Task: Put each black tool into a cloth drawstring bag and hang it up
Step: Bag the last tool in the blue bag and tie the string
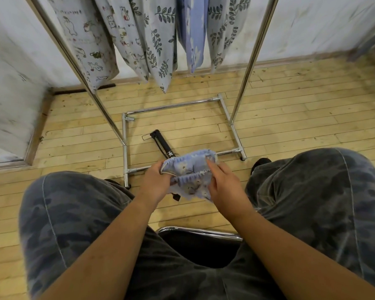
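The person sits on a chair (200,231) with a chrome rim, knees spread apart, and both hands are in front, between the knees. The left hand (155,180) is closed on the left edge of a light blue drawstring bag (191,169), the fingers curled around the gathered rim. The right hand (222,184) grips the right side of the same bag, with the thumb on the inside of the mouth and the other fingers behind the cloth. Between the two hands the mouth of the bag is pulled wide. A small dark piece (177,197), maybe the end of the cord, hangs just below the left hand; I cannot tell exactly what it is.

Just beyond the hands, on the wooden floor (290,109), lies a black tool (164,145), long and thin, with a thin wire loop at its far end. Its near end is hidden behind the rim of the bag. The tool lies inside the rectangular base of a chrome rack (178,106).

Farther from the hands, up on the rack, several cloth bags hang side by side: one with animal drawings (85,40), one with dark leaves (158,40), one blue (193,29) and another leafy one (225,29).
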`<state>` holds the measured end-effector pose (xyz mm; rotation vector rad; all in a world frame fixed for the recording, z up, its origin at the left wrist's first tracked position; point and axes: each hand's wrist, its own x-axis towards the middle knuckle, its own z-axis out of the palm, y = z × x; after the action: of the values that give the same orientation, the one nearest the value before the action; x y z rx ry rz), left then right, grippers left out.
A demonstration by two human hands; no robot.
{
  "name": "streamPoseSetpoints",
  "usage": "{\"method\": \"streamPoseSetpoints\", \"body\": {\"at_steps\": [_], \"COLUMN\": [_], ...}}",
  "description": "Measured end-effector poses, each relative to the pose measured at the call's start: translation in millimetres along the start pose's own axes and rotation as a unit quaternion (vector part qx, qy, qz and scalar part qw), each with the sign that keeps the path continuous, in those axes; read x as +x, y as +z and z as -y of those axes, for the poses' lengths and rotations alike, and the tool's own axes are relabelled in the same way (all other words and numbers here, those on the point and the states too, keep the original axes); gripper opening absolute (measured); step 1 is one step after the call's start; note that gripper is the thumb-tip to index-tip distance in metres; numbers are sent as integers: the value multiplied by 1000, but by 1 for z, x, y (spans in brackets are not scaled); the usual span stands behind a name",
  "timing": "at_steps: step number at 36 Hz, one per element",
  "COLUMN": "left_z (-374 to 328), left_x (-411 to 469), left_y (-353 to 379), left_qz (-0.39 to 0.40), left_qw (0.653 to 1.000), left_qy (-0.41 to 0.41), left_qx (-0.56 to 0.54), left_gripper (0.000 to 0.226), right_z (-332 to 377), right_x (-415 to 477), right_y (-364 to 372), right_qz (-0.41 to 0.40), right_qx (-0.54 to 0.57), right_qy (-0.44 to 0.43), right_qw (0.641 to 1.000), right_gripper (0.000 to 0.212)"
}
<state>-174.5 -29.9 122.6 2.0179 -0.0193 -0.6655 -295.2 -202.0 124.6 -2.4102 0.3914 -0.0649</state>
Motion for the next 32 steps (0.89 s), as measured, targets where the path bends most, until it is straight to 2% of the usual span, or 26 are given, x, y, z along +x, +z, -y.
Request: {"method": "streamPoseSetpoints", "body": {"at_steps": [5, 8, 12, 18, 20, 22, 26, 29, 32], "left_z": [3, 3, 2, 2, 1, 1, 1, 2, 5], "left_x": [8, 8, 10, 7, 6, 5, 5, 7, 8], "left_y": [0, -1, -3, -4, -4, -3, -3, -1, 2], "left_qz": [-39, -67, -115, -106, -98, -91, -81, -59, -24], "left_qw": [995, 991, 992, 989, 990, 992, 995, 998, 1000], "left_qy": [-51, -53, -26, 49, 55, 51, 30, 19, 4], "left_qx": [-79, -101, -42, 87, 90, 75, 50, 31, -11], "left_gripper": [40, 40, 42, 37, 37, 38, 40, 39, 39], "right_z": [-10, -14, -14, -11, -11, -11, -4, -1, 1], "right_x": [4, 5, 6, 7, 6, 5, 7, 10, 9], "right_y": [0, 2, 3, 1, -3, -8, -14, -12, -8], "right_qz": [50, 52, 47, 44, 43, 40, 38, 16, 24], "right_qx": [-20, -33, -41, -19, 10, 85, 268, 313, 303], "right_qy": [95, 131, 142, 139, 128, 119, 148, 151, 147], "right_qw": [994, 989, 988, 989, 991, 988, 951, 938, 941], "right_gripper": [45, 46, 50, 48, 45, 40, 28, 24, 25]}}
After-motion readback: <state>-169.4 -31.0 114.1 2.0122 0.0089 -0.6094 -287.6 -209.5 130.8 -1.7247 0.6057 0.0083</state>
